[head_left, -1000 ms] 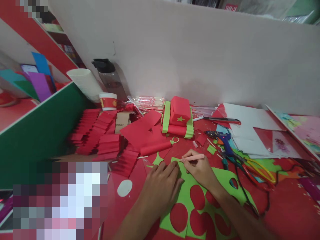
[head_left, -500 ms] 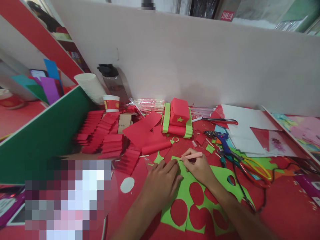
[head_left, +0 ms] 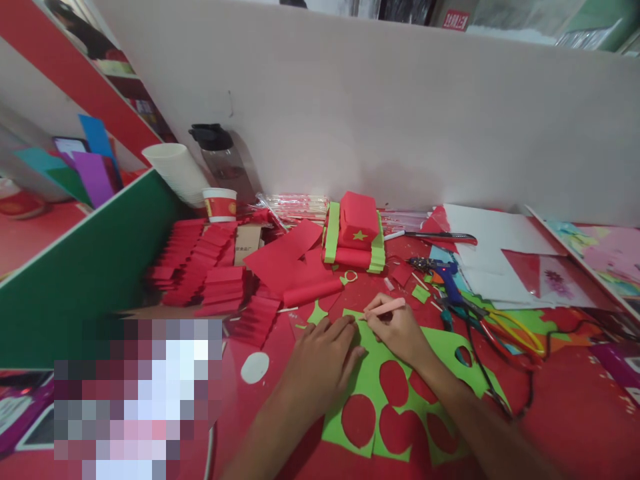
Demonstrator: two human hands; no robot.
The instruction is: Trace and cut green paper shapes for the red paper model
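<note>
My right hand (head_left: 397, 331) is closed around a pale pink pen (head_left: 391, 307), its tip down near the upper edge of a light green sheet (head_left: 369, 370). Several round holes are cut in that sheet, and the red table shows through them. My left hand (head_left: 325, 357) lies flat across the sheet's left part, fingers stretched out and close to the pen tip. Just beyond the hands, a small green scrap (head_left: 317, 312) rests on the table. A white oval piece (head_left: 255, 368) lies to the left of my left hand.
Behind my hands stands a red and green model with a star (head_left: 357, 223). Pleated red paper (head_left: 223, 290), a paper cup (head_left: 220, 205) and a bottle (head_left: 223, 157) are at left. A blue glue gun (head_left: 445, 273), yellow-handled pliers (head_left: 515, 330) and a black cable lie right.
The view has shifted slightly. Both hands stay in nearly the same place on the green sheet, with the pen still in my right hand.
</note>
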